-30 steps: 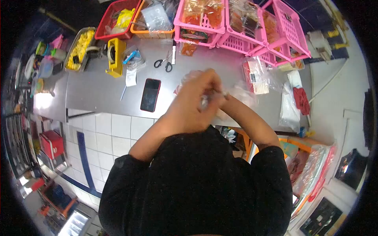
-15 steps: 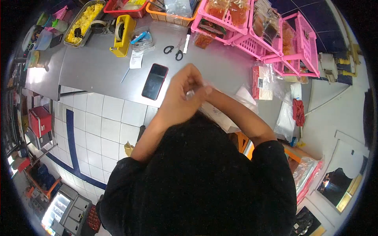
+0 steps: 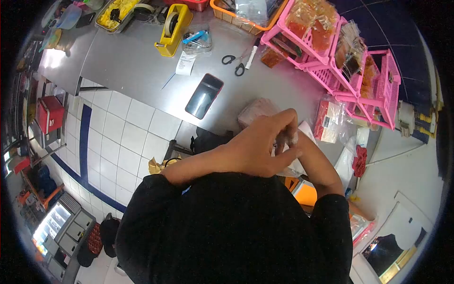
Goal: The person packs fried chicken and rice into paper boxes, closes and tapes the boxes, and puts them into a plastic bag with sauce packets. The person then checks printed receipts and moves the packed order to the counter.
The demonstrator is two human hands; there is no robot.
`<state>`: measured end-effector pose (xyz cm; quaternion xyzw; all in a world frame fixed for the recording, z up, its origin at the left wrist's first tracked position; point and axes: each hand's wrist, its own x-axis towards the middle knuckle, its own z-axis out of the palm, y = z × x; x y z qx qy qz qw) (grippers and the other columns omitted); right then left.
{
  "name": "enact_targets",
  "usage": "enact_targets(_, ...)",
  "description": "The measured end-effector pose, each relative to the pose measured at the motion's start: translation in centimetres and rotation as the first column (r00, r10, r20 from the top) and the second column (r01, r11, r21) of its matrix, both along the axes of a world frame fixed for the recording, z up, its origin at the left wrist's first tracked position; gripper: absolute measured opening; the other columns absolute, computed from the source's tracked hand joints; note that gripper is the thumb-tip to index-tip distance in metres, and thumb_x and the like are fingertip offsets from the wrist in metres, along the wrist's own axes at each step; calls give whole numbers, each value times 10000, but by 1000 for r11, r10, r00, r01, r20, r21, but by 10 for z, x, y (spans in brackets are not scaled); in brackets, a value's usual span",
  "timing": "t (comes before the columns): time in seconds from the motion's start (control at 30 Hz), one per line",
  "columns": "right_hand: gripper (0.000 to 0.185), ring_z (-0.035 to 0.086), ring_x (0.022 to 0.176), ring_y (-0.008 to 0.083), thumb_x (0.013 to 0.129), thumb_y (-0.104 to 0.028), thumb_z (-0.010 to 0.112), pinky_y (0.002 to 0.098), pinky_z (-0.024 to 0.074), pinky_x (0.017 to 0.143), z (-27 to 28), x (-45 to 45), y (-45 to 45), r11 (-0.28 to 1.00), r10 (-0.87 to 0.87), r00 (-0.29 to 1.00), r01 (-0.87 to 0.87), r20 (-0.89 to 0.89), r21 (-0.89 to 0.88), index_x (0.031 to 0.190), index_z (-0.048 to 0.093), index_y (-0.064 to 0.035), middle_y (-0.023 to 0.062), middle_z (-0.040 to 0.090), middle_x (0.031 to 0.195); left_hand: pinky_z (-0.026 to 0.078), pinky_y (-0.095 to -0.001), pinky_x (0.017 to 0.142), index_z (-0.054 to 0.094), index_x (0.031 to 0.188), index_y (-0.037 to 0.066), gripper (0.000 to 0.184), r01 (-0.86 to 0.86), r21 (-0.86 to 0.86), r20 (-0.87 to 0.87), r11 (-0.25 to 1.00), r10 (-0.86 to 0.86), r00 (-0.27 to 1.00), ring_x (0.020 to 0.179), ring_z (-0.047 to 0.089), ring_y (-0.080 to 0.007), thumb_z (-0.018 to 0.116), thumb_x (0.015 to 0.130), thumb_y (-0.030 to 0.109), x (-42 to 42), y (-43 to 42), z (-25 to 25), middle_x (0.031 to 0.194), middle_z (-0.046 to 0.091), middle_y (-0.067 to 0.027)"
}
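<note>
My left hand is closed, with its index finger and thumb curled toward each other at the table's near edge. What its fingers hold, if anything, is too hidden to name. My right hand meets it from the other side, its fingers mostly covered by the left. Just beyond the left hand lies a pinkish stack of clear plastic packets. A black phone rests on the metal table, left of the stack. Scissors with black handles and a white marker lie farther back.
Pink stacked baskets with packets stand at the right back, near a red and white box. Behind the phone are a yellow tape dispenser, a paper slip and an orange basket. A tray of yellow pieces sits far left.
Both hands have shifted right and toward my body. The pinkish stack, hidden before, now shows beyond them. The view has also shifted, so the table items sit farther right.
</note>
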<state>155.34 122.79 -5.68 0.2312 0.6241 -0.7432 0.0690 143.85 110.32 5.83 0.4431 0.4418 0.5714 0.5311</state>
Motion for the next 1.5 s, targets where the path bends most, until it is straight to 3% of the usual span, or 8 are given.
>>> enact_targets(0.2,341,675,933,211,901,-345,640,365,536,846,-4,6,-7,893,-195,975,220,103,-393,1090,657,-61,84,689,1023,458,-290,794,471,1001,33,217,-30,-41,3,999,31,1000,873,518,-104,655,892,69,-9,1,-8,928,503,-54)
enact_targets(0.33,329,680,940,239,923,-325,612,386,531,863,16,12,-20,952,-299,954,297,-18,-71,1095,652,-47,92,691,1030,452,-275,808,471,1012,31,192,-44,-9,-73,999,43,996,889,516,-92,637,920,55,-11,-1,-14,951,503,-45)
enact_targets(0.43,310,682,941,331,934,-294,589,435,493,936,52,28,-23,667,86,988,-151,127,730,1078,641,-25,144,695,1029,467,-272,788,460,1052,41,199,7,-137,102,991,7,995,877,529,-87,624,939,55,-14,1,-7,967,505,-39)
enact_targets(0.67,194,657,850,385,835,-181,684,465,508,912,145,170,-23,308,21,697,-686,717,659,788,623,-3,212,655,778,503,-303,784,395,1218,58,435,87,-181,103,980,-69,992,976,620,-153,681,891,70,4,7,-1,1050,549,-76)
enact_targets(0.93,423,616,1019,316,727,-129,820,413,450,936,158,142,-60,507,-228,961,253,-155,824,1071,609,-3,162,611,1055,525,-420,882,438,1239,20,624,286,76,-254,955,-259,932,985,648,-387,792,742,148,75,23,-24,1033,639,-186)
enact_targets(1.03,575,565,1131,295,736,-203,831,426,410,1003,98,135,-81,263,-449,639,763,-625,591,1191,541,-4,156,568,1195,520,-416,871,545,1113,14,415,117,174,-457,978,-25,889,983,645,-355,736,758,112,80,23,-26,979,657,-160)
enact_targets(1.23,446,580,1082,295,854,-284,716,404,446,955,-25,128,-104,219,-803,391,896,-450,388,1153,563,9,158,595,1120,465,-459,940,566,1240,9,629,537,268,-936,800,84,343,1064,606,-319,791,689,213,80,16,2,1002,623,-143)
enact_targets(1.5,443,572,1045,262,1000,-405,550,382,453,936,-40,107,-91,209,-833,364,905,-417,372,1119,559,22,168,591,1101,286,-487,1162,225,1484,-37,1313,152,112,-700,982,-31,714,1351,347,-466,944,488,424,3,30,-78,1459,321,-274)
